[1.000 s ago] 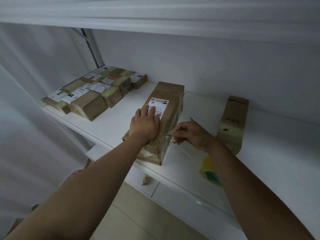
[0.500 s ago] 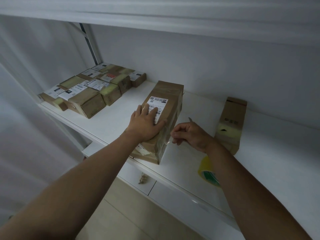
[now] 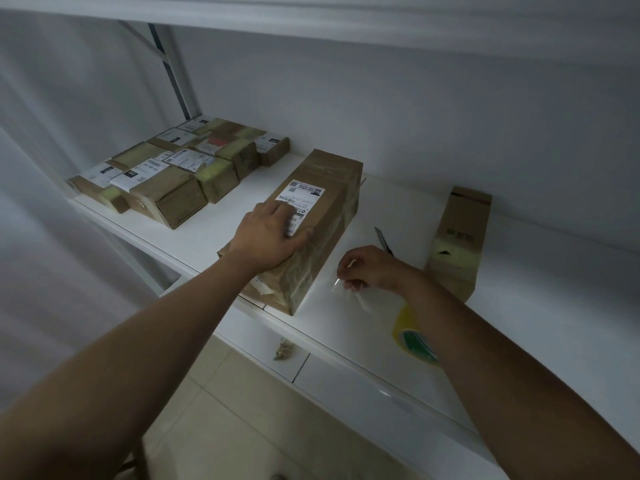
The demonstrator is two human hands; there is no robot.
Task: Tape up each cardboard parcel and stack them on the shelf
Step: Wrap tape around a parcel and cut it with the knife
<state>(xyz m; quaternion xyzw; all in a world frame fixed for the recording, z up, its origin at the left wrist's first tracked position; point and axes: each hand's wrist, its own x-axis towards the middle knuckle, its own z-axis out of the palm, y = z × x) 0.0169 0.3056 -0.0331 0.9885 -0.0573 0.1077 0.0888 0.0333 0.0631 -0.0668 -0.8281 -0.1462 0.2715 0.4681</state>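
Lying lengthwise on the white shelf (image 3: 221, 233), near its front edge, with the near end slightly overhanging: long brown cardboard parcel with a white printed label (image 3: 313, 216). Resting flat on top of its near half, over the lower part of the label: left hand (image 3: 268, 239), fingers spread and fairly straight, pressing down, curled round nothing. Off to the right of the parcel, apart from it and not touching it: right hand (image 3: 372, 268), fingers curled, its grip pinching a crumpled strip of clear tape (image 3: 349, 289) that trails down towards the shelf. Poking out beyond the right hand, lying on the shelf: slim grey utility knife (image 3: 382, 240); whether held or merely lying behind the knuckles, cannot tell. Half hidden behind the right forearm: yellow roll of packing tape with a green core (image 3: 412, 332), on the shelf. Further right, close to the wall: narrow brown cardboard box with yellowish tape around its near end (image 3: 462, 237), well apart from the long parcel. At the far left of the same shelf: cluster of small taped brown parcels with white labels (image 3: 180, 168), packed side by side. Below the shelf edge: white lower ledge and pale tiled floor.
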